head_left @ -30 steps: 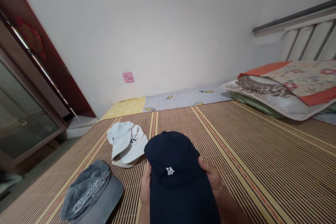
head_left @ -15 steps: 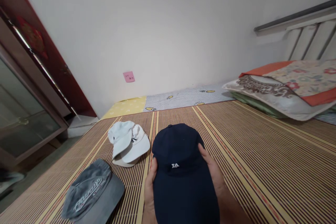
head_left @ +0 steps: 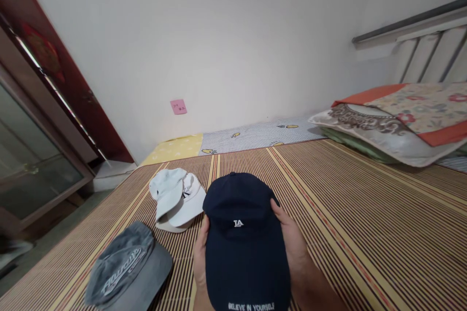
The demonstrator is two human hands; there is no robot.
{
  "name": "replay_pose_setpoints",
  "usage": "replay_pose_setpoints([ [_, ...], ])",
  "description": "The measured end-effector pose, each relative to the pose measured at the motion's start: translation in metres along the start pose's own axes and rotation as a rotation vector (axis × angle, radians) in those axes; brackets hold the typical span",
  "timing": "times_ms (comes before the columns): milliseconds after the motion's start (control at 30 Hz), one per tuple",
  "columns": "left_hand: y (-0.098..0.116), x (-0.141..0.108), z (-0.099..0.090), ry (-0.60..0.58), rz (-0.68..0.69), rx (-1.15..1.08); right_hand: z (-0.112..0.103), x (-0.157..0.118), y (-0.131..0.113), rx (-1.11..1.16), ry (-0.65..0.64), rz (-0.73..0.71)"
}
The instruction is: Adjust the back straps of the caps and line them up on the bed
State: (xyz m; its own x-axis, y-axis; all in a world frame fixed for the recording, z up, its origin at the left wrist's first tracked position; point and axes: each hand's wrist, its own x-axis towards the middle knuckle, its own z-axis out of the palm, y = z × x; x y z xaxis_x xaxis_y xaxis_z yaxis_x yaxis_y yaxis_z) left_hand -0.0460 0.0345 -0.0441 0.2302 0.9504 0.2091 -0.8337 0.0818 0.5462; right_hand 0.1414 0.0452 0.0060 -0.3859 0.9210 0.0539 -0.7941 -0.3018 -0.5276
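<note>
Shifting slightly leftward since the earlier frame, the navy cap point(head_left: 239, 194) is also tipping, so that its brim point(head_left: 248, 265) is coming further into view: white lettering point(head_left: 251, 306) reading "BELIEVE IN YOURSELF" is now showing along the front edge, where none was showing then. Both hands are travelling with it. The left hand point(head_left: 200, 257) is pressing one side of the cap and the right hand point(head_left: 295, 243) the other, so the grip is closing on it from two sides, over the striped mat point(head_left: 350, 214). Fingers underneath are hidden, so how far they are curling is hard to tell. Such a change is suggesting an adjustment of angle rather than a release. Just left of the grip and beyond it, a pale cap point(head_left: 168, 185) and a white cap point(head_left: 191, 206) are lying overlapped; further left and nearer, a gray cap point(head_left: 126, 272) is resting.
</note>
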Motion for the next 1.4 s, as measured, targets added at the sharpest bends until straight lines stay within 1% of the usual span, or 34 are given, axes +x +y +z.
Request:
replay_pose_setpoints([
  [33,0.003,0.001,0.004,-0.048,-0.045,-0.014,0.000,0.001,-0.001,0.051,0.003,0.034],
  [67,0.004,0.001,0.006,-0.076,-0.095,-0.019,-0.001,0.003,-0.002,0.107,0.009,0.067],
  [100,0.006,0.000,0.007,-0.094,-0.118,-0.021,-0.001,0.004,-0.003,0.146,0.021,0.073],
  [133,0.006,0.000,0.006,-0.096,-0.114,-0.017,-0.002,0.005,-0.004,0.165,0.037,0.053],
  [233,0.005,0.000,-0.002,-0.086,0.024,-0.013,-0.005,0.007,-0.008,0.161,0.069,0.007],
  [300,0.006,0.002,-0.002,-0.088,-0.009,-0.006,-0.007,0.008,-0.010,0.142,0.058,0.008],
  [367,0.009,0.006,0.006,-0.117,-0.059,-0.016,-0.009,0.008,-0.010,0.137,0.041,0.018],
  [400,0.011,0.008,0.012,-0.142,-0.048,-0.033,-0.009,0.008,-0.011,0.139,0.042,0.017],
  [533,0.020,0.014,0.039,-0.331,0.013,-0.138,-0.014,0.009,-0.012,0.145,0.119,0.003],
  [600,0.021,0.015,0.045,-0.399,0.024,-0.154,-0.017,0.010,-0.014,0.166,0.170,0.003],
  [667,0.022,0.015,0.044,-0.425,0.017,-0.162,-0.019,0.012,-0.016,0.192,0.202,0.002],
  [767,0.021,0.015,0.038,-0.430,0.011,-0.170,-0.021,0.013,-0.019,0.192,0.203,-0.001],
  [867,0.021,0.013,0.035,-0.398,0.000,-0.155,-0.023,0.011,-0.022,0.154,0.166,0.013],
  [933,0.022,0.012,0.037,-0.388,-0.005,-0.138,-0.024,0.008,-0.026,0.119,0.145,0.015],
  [1100,0.021,0.008,0.042,-0.425,0.034,-0.117,-0.026,0.004,-0.034,0.051,0.127,-0.001],
  [1267,0.020,0.010,0.041,-0.347,0.047,-0.095,-0.028,0.006,-0.032,0.056,0.132,-0.025],
  [1333,0.021,0.011,0.039,-0.287,0.036,-0.097,-0.028,0.008,-0.032,0.050,0.154,-0.033],
  [1400,0.021,0.012,0.037,-0.191,0.007,-0.094,-0.028,0.008,-0.032,0.024,0.182,-0.025],
])
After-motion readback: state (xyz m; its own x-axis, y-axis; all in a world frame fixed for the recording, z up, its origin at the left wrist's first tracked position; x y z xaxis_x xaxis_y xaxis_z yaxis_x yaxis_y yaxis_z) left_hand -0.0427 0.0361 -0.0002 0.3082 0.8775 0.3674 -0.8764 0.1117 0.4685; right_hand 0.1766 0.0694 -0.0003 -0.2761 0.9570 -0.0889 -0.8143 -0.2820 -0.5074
